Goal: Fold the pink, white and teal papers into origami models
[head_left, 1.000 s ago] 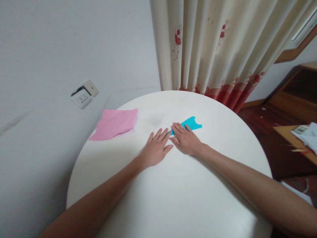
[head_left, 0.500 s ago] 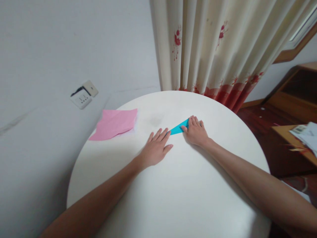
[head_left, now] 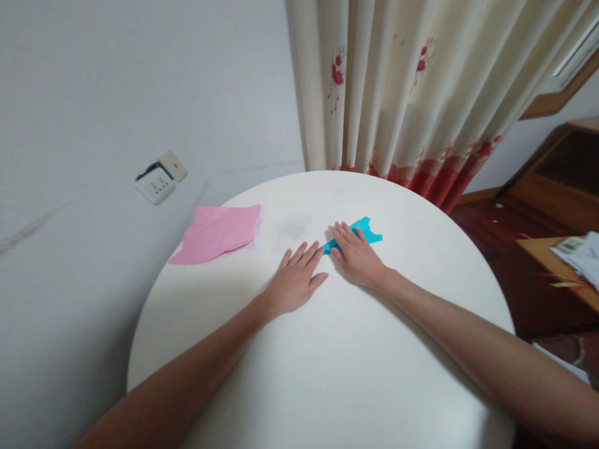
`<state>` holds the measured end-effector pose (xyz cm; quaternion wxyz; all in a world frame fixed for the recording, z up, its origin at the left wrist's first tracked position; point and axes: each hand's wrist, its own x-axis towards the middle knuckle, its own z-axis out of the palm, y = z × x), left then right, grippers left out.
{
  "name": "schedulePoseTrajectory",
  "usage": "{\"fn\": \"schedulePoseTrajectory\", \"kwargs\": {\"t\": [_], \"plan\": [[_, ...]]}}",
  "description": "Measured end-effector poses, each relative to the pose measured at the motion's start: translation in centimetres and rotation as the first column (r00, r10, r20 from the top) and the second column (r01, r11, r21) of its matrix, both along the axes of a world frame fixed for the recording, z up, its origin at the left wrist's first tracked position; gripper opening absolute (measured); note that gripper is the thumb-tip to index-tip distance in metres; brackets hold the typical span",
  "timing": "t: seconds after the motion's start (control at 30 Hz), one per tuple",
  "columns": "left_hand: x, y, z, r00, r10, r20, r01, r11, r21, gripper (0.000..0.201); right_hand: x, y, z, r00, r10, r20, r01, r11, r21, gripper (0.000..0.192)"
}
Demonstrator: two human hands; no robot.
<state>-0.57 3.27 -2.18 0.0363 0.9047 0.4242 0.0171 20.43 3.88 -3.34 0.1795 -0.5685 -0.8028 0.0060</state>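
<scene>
A folded piece of blue paper (head_left: pixel 372 232) lies on the round white table (head_left: pixel 299 374), narrow at its left end and notched at its wider right end. My right hand (head_left: pixel 354 252) rests flat across its middle, fingers stretched out and covering part of it. At the narrow tip lies my left hand (head_left: pixel 296 279), palm down with its fingers spread and the fingertips on or against the paper. The exact shape of the folds beneath both hands is hidden. Neither hand grips anything.
Pink paper sheets (head_left: pixel 219 231) lie at the table's left edge, by the wall with a socket (head_left: pixel 156 184). A curtain (head_left: pixel 388 93) hangs behind the table. To the right stands a low wooden surface (head_left: pixel 552 252) with papers (head_left: pixel 580 259) on it.
My right hand has slid left along the blue paper toward my left hand, uncovering the notched right end. My left hand has stayed in place.
</scene>
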Motion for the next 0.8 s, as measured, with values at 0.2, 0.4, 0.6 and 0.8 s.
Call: {"fn": "schedulePoseTrajectory", "kwargs": {"t": [0.2,0.4,0.6,0.8], "plan": [[0.0,-0.1,0.2,1.0,0.002,0.001,-0.002,1.0,-0.015,0.063,-0.4,-0.3,0.0,0.999,0.039,0.025,-0.037,0.995,-0.096,0.054],[0.1,-0.2,0.3,1.0,0.005,0.008,-0.005,1.0,-0.014,0.062,-0.3,-0.6,0.5,0.999,0.032,0.038,-0.028,0.996,-0.089,0.051],[0.1,-0.1,0.1,0.998,0.061,0.028,-0.062,0.998,0.03,0.06,-0.2,-0.9,1.1,1.0,-0.017,0.009,0.017,0.997,-0.07,0.049],[0.1,0.1,-0.1,0.991,0.11,0.075,-0.117,0.988,0.097,0.054,-0.3,-1.2,2.4,1.0,-0.02,-0.014,0.019,0.997,-0.073,0.024]]}}
